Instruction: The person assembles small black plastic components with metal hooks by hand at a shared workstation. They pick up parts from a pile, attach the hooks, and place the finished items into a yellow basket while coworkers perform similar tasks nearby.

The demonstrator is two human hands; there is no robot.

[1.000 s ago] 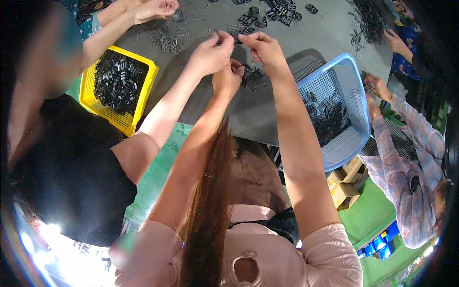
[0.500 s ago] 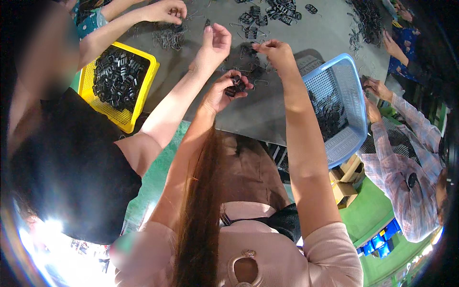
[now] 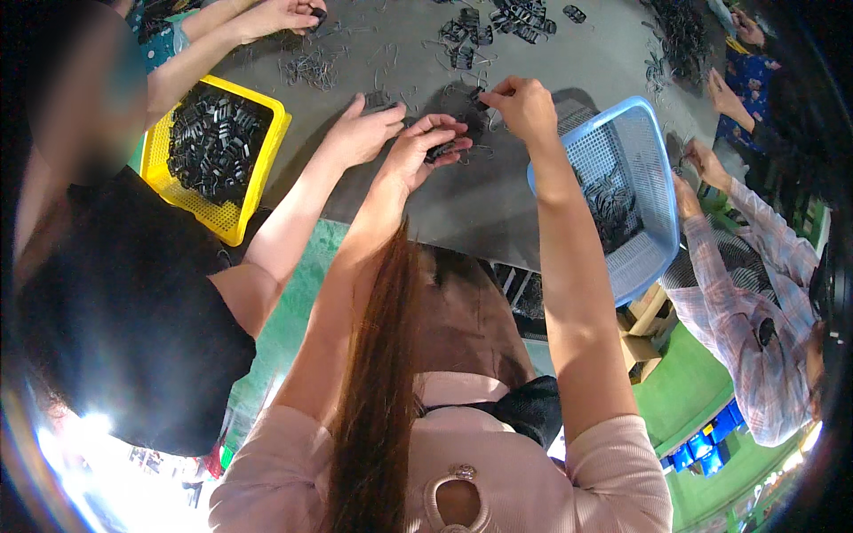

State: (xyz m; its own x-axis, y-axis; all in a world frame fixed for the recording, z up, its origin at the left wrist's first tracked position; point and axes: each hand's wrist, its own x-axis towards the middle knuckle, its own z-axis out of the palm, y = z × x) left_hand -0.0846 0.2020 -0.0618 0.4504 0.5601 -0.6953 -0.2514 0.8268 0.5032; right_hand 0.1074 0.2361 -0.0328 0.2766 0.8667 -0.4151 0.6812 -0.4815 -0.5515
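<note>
Several small black slotted plastic pieces (image 3: 439,152) lie in my left hand (image 3: 410,158), its fingers curled around them. My right hand (image 3: 526,108), a little to the right, pinches one black piece (image 3: 481,99) between thumb and fingertips. Under and between both hands, dark pieces and thin wire hooks (image 3: 480,151) lie on the grey table, partly hidden in shadow. Further off is a loose cluster of the same black slotted pieces (image 3: 462,31). A co-worker's hand (image 3: 360,135) reaches close beside my left hand.
At left stands a yellow basket (image 3: 281,133) full of black pieces. A blue basket (image 3: 662,169) with dark pieces sits by my right forearm. Wire hooks lie piled (image 3: 682,44) at the far right and scattered (image 3: 306,69) at the far left. Other people work along the right side.
My right hand has shifted slightly right, and a black piece now shows in its pinch. The neighbouring co-worker's near hand has come down toward my left hand; their other hand has moved left.
</note>
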